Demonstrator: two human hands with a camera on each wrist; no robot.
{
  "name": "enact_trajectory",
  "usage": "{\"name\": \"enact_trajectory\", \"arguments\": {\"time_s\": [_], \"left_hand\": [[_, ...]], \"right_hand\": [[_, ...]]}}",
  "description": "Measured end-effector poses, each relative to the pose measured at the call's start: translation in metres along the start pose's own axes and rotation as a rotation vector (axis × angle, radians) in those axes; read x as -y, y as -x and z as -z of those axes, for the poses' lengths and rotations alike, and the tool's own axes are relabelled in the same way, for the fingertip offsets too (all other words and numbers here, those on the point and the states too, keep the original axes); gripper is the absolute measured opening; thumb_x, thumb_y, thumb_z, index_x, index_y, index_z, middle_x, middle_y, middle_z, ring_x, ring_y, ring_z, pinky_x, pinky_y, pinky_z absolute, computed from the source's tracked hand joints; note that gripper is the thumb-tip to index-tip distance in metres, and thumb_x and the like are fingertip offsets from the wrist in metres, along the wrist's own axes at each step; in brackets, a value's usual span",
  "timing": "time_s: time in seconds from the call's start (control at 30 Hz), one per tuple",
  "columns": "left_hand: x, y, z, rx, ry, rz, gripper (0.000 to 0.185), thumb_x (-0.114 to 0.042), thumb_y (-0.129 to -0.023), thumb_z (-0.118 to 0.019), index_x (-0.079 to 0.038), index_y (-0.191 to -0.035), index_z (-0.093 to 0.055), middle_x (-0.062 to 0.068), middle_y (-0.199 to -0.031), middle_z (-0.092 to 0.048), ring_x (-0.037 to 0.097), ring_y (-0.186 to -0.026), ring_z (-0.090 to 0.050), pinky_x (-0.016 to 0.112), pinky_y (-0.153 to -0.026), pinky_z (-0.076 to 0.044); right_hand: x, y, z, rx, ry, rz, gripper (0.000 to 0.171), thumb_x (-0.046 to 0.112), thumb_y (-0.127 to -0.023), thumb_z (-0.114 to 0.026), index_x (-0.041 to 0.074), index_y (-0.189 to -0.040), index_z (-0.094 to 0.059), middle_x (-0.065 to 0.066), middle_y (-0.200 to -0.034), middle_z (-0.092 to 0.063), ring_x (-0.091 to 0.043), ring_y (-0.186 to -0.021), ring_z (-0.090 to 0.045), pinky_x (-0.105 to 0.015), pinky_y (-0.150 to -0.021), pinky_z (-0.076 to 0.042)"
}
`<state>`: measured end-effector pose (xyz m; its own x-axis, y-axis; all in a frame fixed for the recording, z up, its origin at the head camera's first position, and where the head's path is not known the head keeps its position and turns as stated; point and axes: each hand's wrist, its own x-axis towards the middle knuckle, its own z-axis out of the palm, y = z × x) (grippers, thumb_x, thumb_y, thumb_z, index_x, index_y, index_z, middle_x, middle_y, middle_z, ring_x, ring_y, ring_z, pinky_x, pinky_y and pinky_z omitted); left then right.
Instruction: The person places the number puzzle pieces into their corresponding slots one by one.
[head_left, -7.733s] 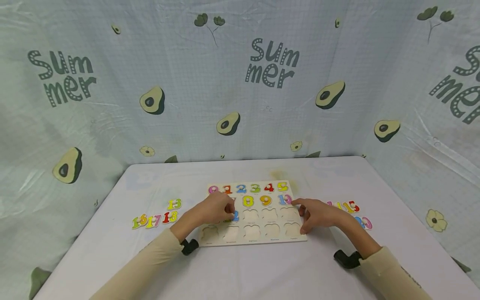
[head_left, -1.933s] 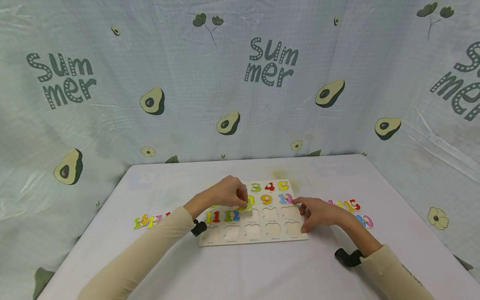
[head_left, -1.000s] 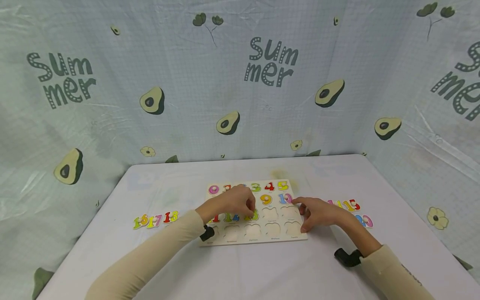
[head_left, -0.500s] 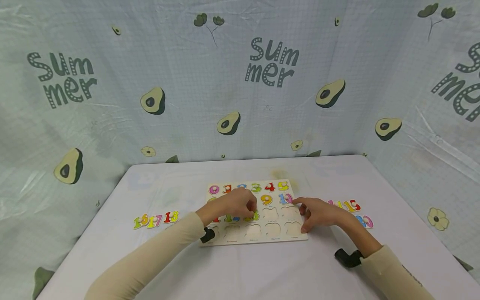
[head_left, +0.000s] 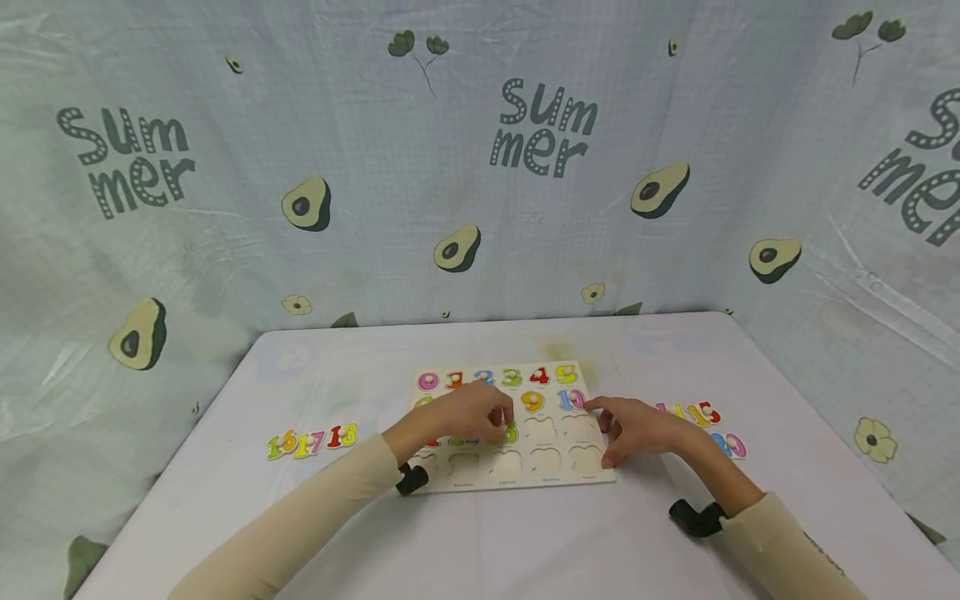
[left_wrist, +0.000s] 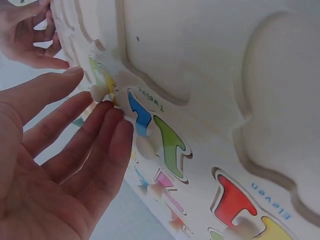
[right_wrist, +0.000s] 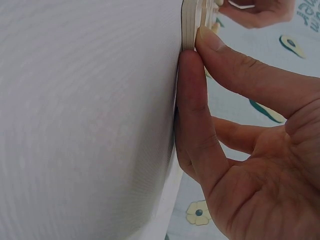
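A wooden number puzzle board (head_left: 525,482) lies flat on the white table. My left hand (head_left: 468,414) hovers over its middle row. Its straight fingertips rest by the peg (left_wrist: 98,91) of the yellow-green 13 piece (head_left: 511,432), which sits in its recess beside the 12 piece (left_wrist: 160,135) and the 11 piece (left_wrist: 235,200). My right hand (head_left: 637,427) lies spread against the board's right edge (right_wrist: 191,25). Its thumb (right_wrist: 235,65) and forefinger (right_wrist: 192,105) press on that edge. Several recesses in the lower rows hold no piece.
Loose 16, 17 and 18 pieces (head_left: 311,440) lie on the table left of the board. The 14 and 15 pieces (head_left: 697,412) and a 20 piece (head_left: 731,444) lie to the right. An avocado-print cloth (head_left: 480,167) walls in the table (head_left: 487,542).
My left hand carried the 13 piece from the left of the table onto the board and set it down beside the 12. My right hand has stayed at the board's edge.
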<state>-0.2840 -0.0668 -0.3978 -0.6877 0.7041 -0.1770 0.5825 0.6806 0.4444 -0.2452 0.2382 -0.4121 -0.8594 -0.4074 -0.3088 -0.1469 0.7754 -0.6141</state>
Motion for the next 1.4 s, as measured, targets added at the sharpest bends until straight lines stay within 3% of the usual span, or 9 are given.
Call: {"name": "enact_trajectory", "arguments": {"time_s": [0.4,0.57,0.83,1.0,1.17,1.4], "left_hand": [[0.002,0.031,0.003,-0.165,0.133,-0.096,0.017,-0.021,-0.096,-0.073,-0.01,-0.108,-0.076,-0.003,-0.098,-0.077,0.008,-0.089,-0.07,0.022,-0.078,-0.054],[0.012,0.052,0.006,-0.268,0.241,-0.064,0.019,-0.022,-0.096,-0.073,-0.009,-0.11,-0.075,-0.004,-0.098,-0.074,0.01,-0.09,-0.067,0.024,-0.078,-0.055],[0.036,0.081,0.009,-0.45,0.276,0.072,0.023,-0.021,-0.095,-0.075,-0.009,-0.114,-0.074,-0.002,-0.1,-0.073,0.013,-0.094,-0.067,0.028,-0.085,-0.056],[0.055,0.094,0.008,-0.521,0.293,0.136,0.03,-0.019,-0.09,-0.079,-0.006,-0.117,-0.073,0.002,-0.1,-0.074,0.016,-0.093,-0.068,0.029,-0.083,-0.056],[0.07,0.103,0.004,-0.489,0.291,0.236,0.04,-0.021,-0.085,-0.084,-0.005,-0.118,-0.071,0.006,-0.097,-0.071,0.016,-0.089,-0.066,0.028,-0.075,-0.052],[0.076,0.111,0.004,-0.281,0.287,0.38,0.07,-0.027,-0.075,-0.092,-0.008,-0.135,-0.061,0.007,-0.1,-0.066,0.017,-0.083,-0.061,0.03,-0.071,-0.049]], "right_hand": [[-0.002,0.0,0.0,0.0,0.015,0.009,0.086,0.014,-0.075,-0.09,0.005,-0.149,-0.048,-0.006,-0.113,-0.059,-0.02,-0.095,-0.055,-0.034,-0.08,-0.048],[0.0,0.0,0.001,0.0,0.011,0.023,0.086,0.013,-0.075,-0.09,0.004,-0.149,-0.048,-0.007,-0.113,-0.059,-0.02,-0.094,-0.055,-0.034,-0.079,-0.047],[-0.002,0.0,0.0,0.003,0.01,0.015,0.086,0.013,-0.075,-0.089,0.004,-0.15,-0.047,-0.007,-0.114,-0.059,-0.02,-0.095,-0.055,-0.034,-0.079,-0.047],[-0.002,0.0,0.001,0.0,0.006,0.014,0.086,0.012,-0.075,-0.089,0.003,-0.15,-0.047,-0.007,-0.113,-0.059,-0.02,-0.094,-0.055,-0.034,-0.079,-0.047],[-0.002,0.0,0.0,0.001,0.003,0.01,0.086,0.013,-0.075,-0.089,0.004,-0.15,-0.047,-0.007,-0.113,-0.059,-0.02,-0.094,-0.055,-0.034,-0.08,-0.047],[0.001,0.002,0.001,0.002,0.004,0.019,0.086,0.011,-0.075,-0.089,0.003,-0.15,-0.048,-0.009,-0.114,-0.059,-0.021,-0.094,-0.055,-0.034,-0.078,-0.047]]}}
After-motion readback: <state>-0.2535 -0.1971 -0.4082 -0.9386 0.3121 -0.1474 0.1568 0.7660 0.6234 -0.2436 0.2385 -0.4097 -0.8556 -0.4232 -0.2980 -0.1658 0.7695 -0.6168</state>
